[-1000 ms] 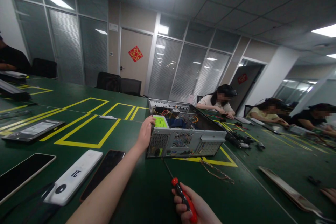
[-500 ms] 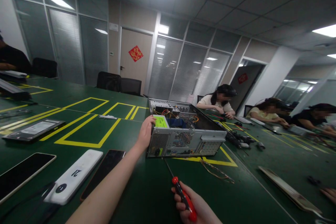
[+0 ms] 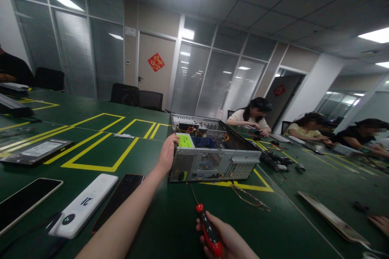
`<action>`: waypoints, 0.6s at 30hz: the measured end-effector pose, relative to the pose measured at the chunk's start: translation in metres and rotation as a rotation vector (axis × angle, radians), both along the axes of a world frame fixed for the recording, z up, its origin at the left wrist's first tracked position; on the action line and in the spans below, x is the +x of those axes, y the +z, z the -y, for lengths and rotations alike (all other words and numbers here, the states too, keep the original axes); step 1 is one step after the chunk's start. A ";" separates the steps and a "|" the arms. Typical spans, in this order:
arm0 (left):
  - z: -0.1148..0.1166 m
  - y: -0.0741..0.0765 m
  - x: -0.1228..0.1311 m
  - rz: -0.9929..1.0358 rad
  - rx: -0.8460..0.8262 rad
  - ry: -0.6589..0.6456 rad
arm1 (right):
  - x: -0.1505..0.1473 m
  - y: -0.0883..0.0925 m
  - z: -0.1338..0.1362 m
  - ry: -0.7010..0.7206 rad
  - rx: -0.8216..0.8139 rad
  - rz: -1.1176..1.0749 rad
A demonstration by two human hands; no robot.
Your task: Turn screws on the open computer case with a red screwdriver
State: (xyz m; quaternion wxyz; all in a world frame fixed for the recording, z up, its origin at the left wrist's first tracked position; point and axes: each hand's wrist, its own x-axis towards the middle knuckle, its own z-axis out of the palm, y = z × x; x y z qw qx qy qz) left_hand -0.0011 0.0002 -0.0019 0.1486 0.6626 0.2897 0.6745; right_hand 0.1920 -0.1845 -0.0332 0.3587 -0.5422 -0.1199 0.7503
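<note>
- Green table (image 3: 173,220): yellow tape outlines on it, everything in front of me sits here.
- Computer case (image 3: 219,162): on the table ahead of me, lying flat, top side uncovered, wiring visible, vented rear panel facing me.
- White device (image 3: 88,204) marked 21: on the table, left of my left forearm.
- My left hand (image 3: 167,153): against the case's left rear corner, fingers over the top edge. Can't tell if it's clamped or just resting.
- My right hand (image 3: 227,232): wrapped firmly round the screwdriver handle.
- Screwdriver (image 3: 208,228): red/black handle, shaft aimed at the case's lower rear edge. Can't tell if the tip touches.
- Eyeglasses (image 3: 251,197): on the table, just in front of the case.
- Yellow-green label (image 3: 184,141): beside my left fingers.
</note>
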 end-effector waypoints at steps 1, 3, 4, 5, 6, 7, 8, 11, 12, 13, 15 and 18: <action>0.000 0.000 0.000 -0.001 0.002 0.003 | -0.001 0.001 0.000 -0.016 -0.025 -0.005; -0.001 0.000 0.000 -0.001 0.010 0.006 | -0.003 0.004 -0.001 -0.064 -0.047 -0.015; -0.001 0.000 0.000 -0.001 0.014 0.007 | -0.004 0.005 -0.002 -0.080 -0.040 -0.034; -0.001 0.000 0.000 -0.003 0.018 0.008 | -0.004 0.006 -0.002 -0.089 -0.029 -0.039; -0.001 0.000 0.000 -0.005 0.021 0.008 | -0.004 0.006 -0.002 -0.089 -0.016 -0.031; -0.001 0.000 0.000 -0.008 0.023 0.007 | -0.004 0.006 -0.002 -0.082 -0.003 -0.012; -0.001 0.000 0.001 -0.010 0.025 0.007 | -0.004 0.007 -0.002 -0.074 0.004 0.009; -0.001 0.000 0.001 -0.002 0.025 0.007 | -0.003 0.006 -0.002 -0.051 -0.007 0.060; -0.001 0.000 0.001 0.001 0.023 0.007 | -0.003 0.006 -0.001 -0.054 -0.016 0.062; 0.000 0.000 0.001 0.005 0.020 0.007 | -0.002 0.006 -0.001 -0.059 -0.022 0.064; 0.000 0.001 0.001 0.005 0.011 0.007 | -0.002 0.006 -0.001 -0.068 -0.029 0.063; 0.000 0.001 0.000 -0.003 0.003 0.005 | -0.001 0.005 -0.002 -0.051 -0.021 0.037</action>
